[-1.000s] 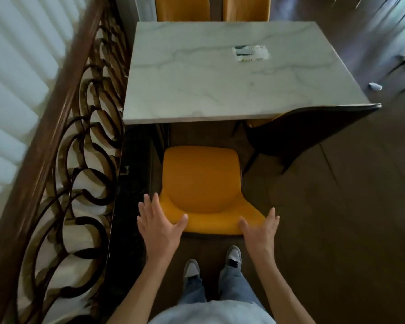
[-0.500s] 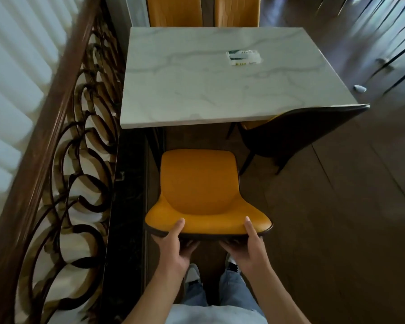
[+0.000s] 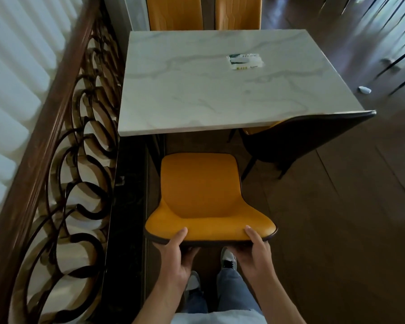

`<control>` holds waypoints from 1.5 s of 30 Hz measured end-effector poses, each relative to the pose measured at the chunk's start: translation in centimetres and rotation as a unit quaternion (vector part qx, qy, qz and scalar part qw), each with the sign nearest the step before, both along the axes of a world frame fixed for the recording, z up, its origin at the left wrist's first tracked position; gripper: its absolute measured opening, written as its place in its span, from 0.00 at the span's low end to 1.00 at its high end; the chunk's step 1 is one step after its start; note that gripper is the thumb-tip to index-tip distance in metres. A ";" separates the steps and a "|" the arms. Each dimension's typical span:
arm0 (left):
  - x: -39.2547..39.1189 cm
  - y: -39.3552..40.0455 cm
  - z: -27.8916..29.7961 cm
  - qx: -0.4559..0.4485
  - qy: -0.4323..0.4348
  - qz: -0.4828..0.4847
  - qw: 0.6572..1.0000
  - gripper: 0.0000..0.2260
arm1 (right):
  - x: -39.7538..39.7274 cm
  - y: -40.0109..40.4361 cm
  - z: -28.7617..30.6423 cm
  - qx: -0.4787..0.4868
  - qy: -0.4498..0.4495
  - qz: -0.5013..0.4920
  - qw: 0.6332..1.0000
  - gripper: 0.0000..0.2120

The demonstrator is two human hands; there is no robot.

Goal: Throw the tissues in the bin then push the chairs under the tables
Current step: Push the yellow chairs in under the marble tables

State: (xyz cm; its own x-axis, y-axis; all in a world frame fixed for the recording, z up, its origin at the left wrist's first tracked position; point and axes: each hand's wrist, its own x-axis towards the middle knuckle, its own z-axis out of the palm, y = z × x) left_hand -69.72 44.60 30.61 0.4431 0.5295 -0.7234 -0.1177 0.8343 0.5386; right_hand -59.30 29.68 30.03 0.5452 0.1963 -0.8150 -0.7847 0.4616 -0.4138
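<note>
A yellow chair point(image 3: 200, 190) with a dark edge stands in front of me, its seat just short of the white marble table point(image 3: 185, 97). My left hand point(image 3: 174, 256) grips the top of the chair's backrest on the left, thumb on the yellow front, fingers behind. My right hand point(image 3: 257, 251) grips the same backrest on the right in the same way. A tissue packet point(image 3: 244, 61) lies on the table's far right part. A crumpled white tissue point(image 3: 364, 90) lies on the floor to the right of the table.
A second chair point(image 3: 302, 136) with a dark back is tucked under the table's right corner. Two yellow chairs point(image 3: 204, 12) stand at the far side. A wooden railing with iron scrollwork point(image 3: 63, 160) runs close along the left. Dark wood floor point(image 3: 337, 230) spreads to the right.
One second ago both hands hovered open above the backrest. They then closed on its top edge and stay there; the chair sits about where it was.
</note>
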 end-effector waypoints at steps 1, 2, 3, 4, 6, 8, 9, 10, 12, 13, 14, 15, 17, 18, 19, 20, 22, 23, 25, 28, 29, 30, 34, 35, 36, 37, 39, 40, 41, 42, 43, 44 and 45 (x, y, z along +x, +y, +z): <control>0.5 0.0 -0.1 -0.002 0.001 0.003 1.000 0.34 | 0.5 -0.1 -0.1 -0.002 -0.001 0.001 1.000 0.33; 0.9 -0.1 -0.2 -0.003 0.010 0.007 1.000 0.34 | 0.9 -0.1 0.0 -0.002 -0.003 0.003 1.000 0.31; 1.2 -0.1 -0.2 0.000 0.020 0.009 1.000 0.35 | 1.2 0.0 0.1 -0.002 -0.005 0.005 1.000 0.30; 1.6 0.0 -0.5 0.006 0.025 0.010 1.000 0.34 | 1.8 0.2 0.1 0.000 -0.005 0.009 1.000 0.29; 2.8 0.4 -0.6 0.017 0.014 0.012 1.000 0.34 | 3.1 0.6 0.4 0.003 -0.008 0.015 1.000 0.30; 4.4 1.2 -0.4 0.026 0.009 0.015 1.000 0.34 | 4.7 1.4 0.5 0.005 -0.009 0.025 1.000 0.34; 5.1 1.4 -0.4 0.030 0.010 0.017 0.999 0.34 | 5.6 1.8 0.7 0.001 -0.008 0.028 1.000 0.34; 5.9 1.7 -0.3 0.031 0.008 0.022 0.999 0.34 | 6.5 2.0 0.7 0.002 -0.007 0.034 0.999 0.32; 7.6 2.2 -0.1 0.031 0.008 0.032 0.999 0.34 | 8.4 2.5 0.6 -0.002 -0.005 0.043 0.999 0.24; 8.4 2.4 -0.1 0.031 0.013 0.034 0.999 0.34 | 9.3 2.8 0.6 -0.006 -0.005 0.047 0.999 0.22; 9.3 2.5 -0.1 0.032 0.017 0.038 0.999 0.34 | 10.3 3.0 0.7 -0.004 -0.001 0.050 0.999 0.21; 10.3 2.7 -0.1 0.032 0.020 0.045 0.998 0.33 | 11.4 3.2 0.8 -0.003 0.006 0.052 0.999 0.23; 12.4 3.0 -0.1 0.026 0.031 0.060 0.997 0.33 | 13.6 3.6 0.9 -0.010 0.021 0.056 0.998 0.25; 13.4 3.1 -0.1 0.025 0.032 0.066 0.997 0.34 | 14.7 3.8 0.9 -0.011 0.027 0.057 0.998 0.24; 14.3 3.3 -0.1 0.027 0.029 0.071 0.997 0.34 | 15.8 4.1 1.0 -0.007 0.032 0.059 0.998 0.23; 15.3 3.6 0.0 0.028 0.027 0.076 0.996 0.34 | 16.9 4.4 1.1 -0.001 0.032 0.063 0.997 0.22; 16.9 4.2 0.0 0.029 0.033 0.084 0.995 0.34 | 18.7 5.2 1.3 0.005 0.032 0.071 0.997 0.20; 17.7 4.7 0.0 0.030 0.037 0.089 0.995 0.35 | 19.6 5.6 1.3 0.008 0.033 0.074 0.997 0.20; 19.4 5.6 -0.1 0.029 0.043 0.093 0.994 0.36 | 21.2 6.4 1.2 0.016 0.037 0.074 0.996 0.25; 21.7 6.7 0.1 0.030 0.036 0.097 0.994 0.36 | 23.6 7.6 1.2 0.016 0.036 0.081 0.996 0.27; 22.4 7.0 0.3 0.031 0.034 0.098 0.994 0.36 | 24.5 8.1 1.3 0.015 0.031 0.086 0.996 0.27; 23.2 7.3 0.4 0.032 0.032 0.101 0.994 0.36 | 25.4 8.4 1.3 0.012 0.026 0.088 0.996 0.26; 26.2 8.6 0.6 0.020 0.032 0.114 0.993 0.36 | 28.4 9.8 1.5 0.011 0.020 0.089 0.996 0.25; 26.6 8.8 0.5 0.019 0.035 0.114 0.993 0.36 | 28.8 10.0 1.5 0.009 0.019 0.089 0.996 0.25; 27.1 9.2 0.5 0.020 0.038 0.114 0.993 0.35 | 29.2 10.4 1.5 0.010 0.021 0.089 0.996 0.25; 27.5 9.8 0.5 0.021 0.039 0.113 0.993 0.34 | 29.7 10.9 1.4 0.011 0.024 0.088 0.996 0.24; 28.6 11.1 0.6 0.023 0.036 0.108 0.993 0.33 | 30.7 12.2 1.5 0.016 0.025 0.089 0.996 0.19; 29.3 12.0 0.8 0.025 0.035 0.105 0.994 0.33 | 31.3 12.9 1.7 0.019 0.022 0.090 0.995 0.17; 29.9 12.9 0.9 0.028 0.038 0.102 0.994 0.33 | 31.9 13.7 1.9 0.021 0.018 0.091 0.995 0.16; 30.4 13.7 1.0 0.033 0.040 0.102 0.993 0.33 | 32.3 14.4 2.0 0.023 0.015 0.091 0.995 0.15; 30.8 14.5 1.1 0.036 0.041 0.102 0.993 0.33 | 32.7 15.2 2.2 0.027 0.015 0.090 0.995 0.15; 31.2 15.3 1.2 0.037 0.041 0.101 0.993 0.34 | 32.9 15.9 2.3 0.029 0.017 0.090 0.995 0.16; 31.4 16.0 1.0 0.035 0.042 0.098 0.994 0.34 | 33.0 16.5 2.3 0.025 0.020 0.093 0.995 0.16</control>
State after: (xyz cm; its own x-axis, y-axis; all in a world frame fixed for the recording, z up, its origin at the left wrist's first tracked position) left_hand -38.31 60.59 31.65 0.2665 0.6502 -0.7115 -0.2265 0.7598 0.6095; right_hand -26.29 46.22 32.31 0.4638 0.3323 -0.8213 -0.8734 0.3269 -0.3610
